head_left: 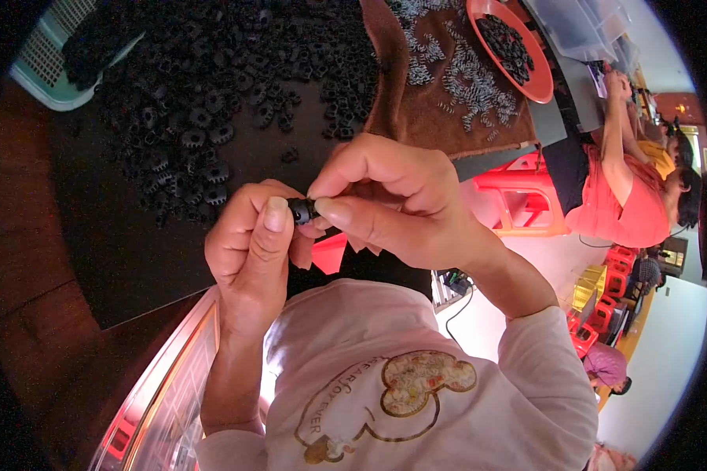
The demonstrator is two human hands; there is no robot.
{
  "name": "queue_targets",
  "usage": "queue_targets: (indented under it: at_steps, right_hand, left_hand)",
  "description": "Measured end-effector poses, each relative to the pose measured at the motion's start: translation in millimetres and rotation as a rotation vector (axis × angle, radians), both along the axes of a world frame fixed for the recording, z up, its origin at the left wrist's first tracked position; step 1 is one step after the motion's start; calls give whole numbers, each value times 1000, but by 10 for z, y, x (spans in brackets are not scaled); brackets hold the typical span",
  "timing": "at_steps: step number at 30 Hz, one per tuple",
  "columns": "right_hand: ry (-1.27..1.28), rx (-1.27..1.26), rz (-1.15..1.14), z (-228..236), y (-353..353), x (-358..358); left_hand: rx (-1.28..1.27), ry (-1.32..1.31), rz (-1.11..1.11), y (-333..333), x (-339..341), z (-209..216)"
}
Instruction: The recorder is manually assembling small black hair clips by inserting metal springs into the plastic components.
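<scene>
Between my two hands is a small black plastic hair claw clip (pixel 300 210), held just above the near edge of the table. My left hand (pixel 247 239) pinches one end of it between thumb and curled fingers. At its other end, the thumb and forefinger of my right hand (pixel 404 200) press together on the clip. The fingers cover much of it, so whether a spring sits inside cannot be made out. Beyond my hands lies a wide heap of black clip pieces (pixel 200 102), some with toothed edges. Many small metal springs (pixel 479 86) are scattered on a brown cloth (pixel 420 118) at the right.
An orange-red dish (pixel 543 92) with black pieces stands beyond the springs. At the far left is a pale green basket (pixel 51 96). A red stool (pixel 518 196) stands to the right, near a seated person in red (pixel 624 200). Clear plastic bins (pixel 581 27) are at the upper right.
</scene>
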State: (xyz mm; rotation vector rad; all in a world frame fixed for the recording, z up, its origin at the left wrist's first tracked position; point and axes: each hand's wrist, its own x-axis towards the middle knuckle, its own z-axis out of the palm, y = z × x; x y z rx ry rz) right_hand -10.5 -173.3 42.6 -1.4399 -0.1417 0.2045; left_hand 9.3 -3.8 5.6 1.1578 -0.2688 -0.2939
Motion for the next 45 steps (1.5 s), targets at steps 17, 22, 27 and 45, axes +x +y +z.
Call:
queue_targets:
  at_steps: [17, 22, 27, 45]
  right_hand:
    - [-49, -52, -16, -12, 19, -9]
    - [-83, -45, 22, -29, 28, -13]
    - [-151, -99, 19, -21, 11, 2]
    - [45, -120, 80, 105, -9, -38]
  left_hand:
    - [131, -52, 23, 0, -11, -23]
    - [114, -55, -29, 63, 28, -30]
    - [237, -55, -8, 64, 8, 4]
    - [310, -118, -25, 105, -180, -130]
